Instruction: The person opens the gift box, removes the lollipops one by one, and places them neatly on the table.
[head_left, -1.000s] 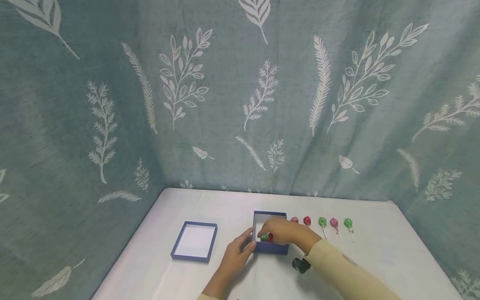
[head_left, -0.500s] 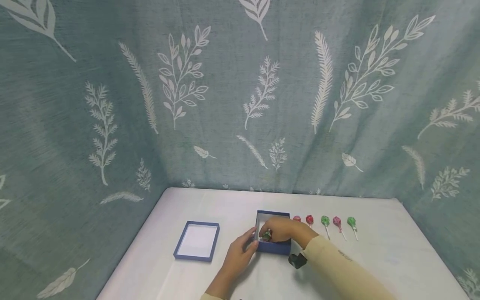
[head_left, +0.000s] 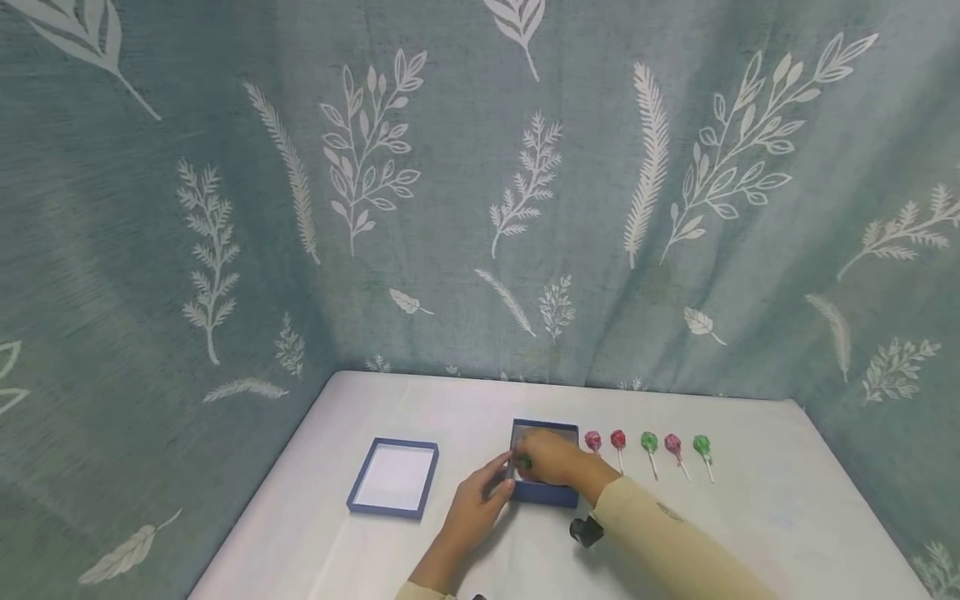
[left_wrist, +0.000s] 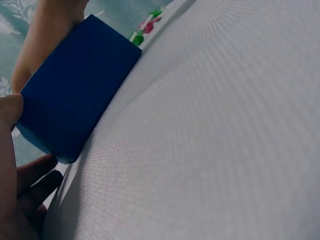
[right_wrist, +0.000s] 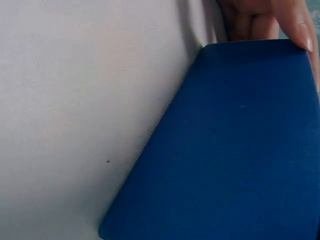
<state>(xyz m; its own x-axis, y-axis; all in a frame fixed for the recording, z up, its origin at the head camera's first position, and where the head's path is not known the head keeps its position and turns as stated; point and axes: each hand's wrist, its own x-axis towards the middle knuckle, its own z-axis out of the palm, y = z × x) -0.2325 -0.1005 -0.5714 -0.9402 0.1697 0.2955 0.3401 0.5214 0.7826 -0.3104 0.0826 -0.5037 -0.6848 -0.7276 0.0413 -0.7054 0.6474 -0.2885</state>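
Observation:
A blue open-topped box [head_left: 546,495] sits on the white table. My left hand [head_left: 474,506] holds its left side, the thumb at the near corner and the other fingers along the wall. In the left wrist view that thumb [left_wrist: 10,107] bends over the box's edge. My right hand [head_left: 549,457] reaches down inside the box, its fingers curled at a green lollipop [head_left: 527,461]. The hand covers most of the box's inside. The right wrist view is mostly filled by the box's outer wall [right_wrist: 230,140].
A shallow blue lid [head_left: 390,477] with a white inside lies to the left. Right of the box, several lollipops form a row, among them a red one [head_left: 618,439] and a green one [head_left: 702,445]. A patterned curtain [head_left: 465,208] stands behind the table.
My right hand has shifted slightly left and deeper into the box, with the green lollipop moving a little away from me. The red one inside is now hidden. My left hand stays at the box.

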